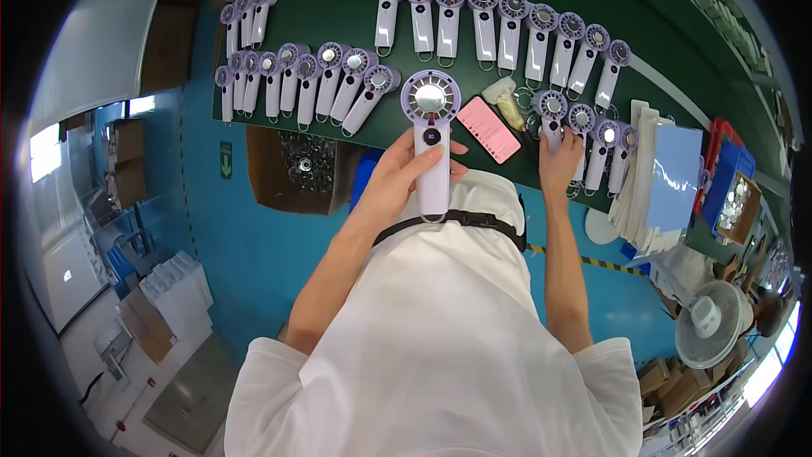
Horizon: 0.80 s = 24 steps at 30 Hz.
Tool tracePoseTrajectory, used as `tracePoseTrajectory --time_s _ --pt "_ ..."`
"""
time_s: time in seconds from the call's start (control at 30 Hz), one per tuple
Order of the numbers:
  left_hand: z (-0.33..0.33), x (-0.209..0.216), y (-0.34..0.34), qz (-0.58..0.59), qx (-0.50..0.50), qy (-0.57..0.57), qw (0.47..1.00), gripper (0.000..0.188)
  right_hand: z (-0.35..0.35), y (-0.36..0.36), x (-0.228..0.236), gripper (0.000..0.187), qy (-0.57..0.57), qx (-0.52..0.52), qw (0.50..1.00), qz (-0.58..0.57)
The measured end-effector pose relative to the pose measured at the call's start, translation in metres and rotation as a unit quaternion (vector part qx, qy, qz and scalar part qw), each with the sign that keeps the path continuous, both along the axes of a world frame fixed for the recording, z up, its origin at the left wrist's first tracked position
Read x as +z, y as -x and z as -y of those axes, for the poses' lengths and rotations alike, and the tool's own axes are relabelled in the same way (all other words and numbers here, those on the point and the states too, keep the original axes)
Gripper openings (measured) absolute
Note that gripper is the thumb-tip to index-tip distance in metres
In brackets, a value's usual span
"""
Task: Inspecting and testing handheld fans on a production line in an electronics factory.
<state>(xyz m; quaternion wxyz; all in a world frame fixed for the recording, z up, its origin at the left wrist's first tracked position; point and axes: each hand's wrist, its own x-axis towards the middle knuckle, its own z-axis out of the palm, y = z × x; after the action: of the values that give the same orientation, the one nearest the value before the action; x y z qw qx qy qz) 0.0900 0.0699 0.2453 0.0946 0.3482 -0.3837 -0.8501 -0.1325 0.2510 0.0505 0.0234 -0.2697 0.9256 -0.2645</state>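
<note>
At a green table (338, 13), a worker's left hand (397, 171) grips a lilac handheld fan (431, 137) over the near edge, while a cardboard box (264, 190) below holds a jumble of clear and dark parts. At far right, a brown box (748, 225) of small shiny pieces sits against a blue bin (729, 159). The held fan shows a slotted ring around a silver disc, a dark oval panel on its handle and a wire loop at its base; the thumb presses its front, other fingertips showing beyond. The right hand's (560, 161) fingers close around a second fan (552, 107) in the near right group; whether it is lifted cannot be told. A pink-screened phone (491, 129) lies between the hands. Open green surface separates the far row of fans (482, 13) from the left-hand group.
</note>
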Motion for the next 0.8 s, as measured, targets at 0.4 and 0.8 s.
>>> tracePoseTrajectory --time_s 0.4,0.8 --pt "-0.003 0.001 -0.005 0.017 0.057 0.0 0.998 0.034 -0.001 -0.039 0.04 0.038 0.118 0.101 0.988 0.001" --pt "0.013 -0.004 -0.036 0.015 0.097 0.003 0.995 0.037 0.041 -0.035 0.054 0.03 0.127 0.147 0.98 0.037"
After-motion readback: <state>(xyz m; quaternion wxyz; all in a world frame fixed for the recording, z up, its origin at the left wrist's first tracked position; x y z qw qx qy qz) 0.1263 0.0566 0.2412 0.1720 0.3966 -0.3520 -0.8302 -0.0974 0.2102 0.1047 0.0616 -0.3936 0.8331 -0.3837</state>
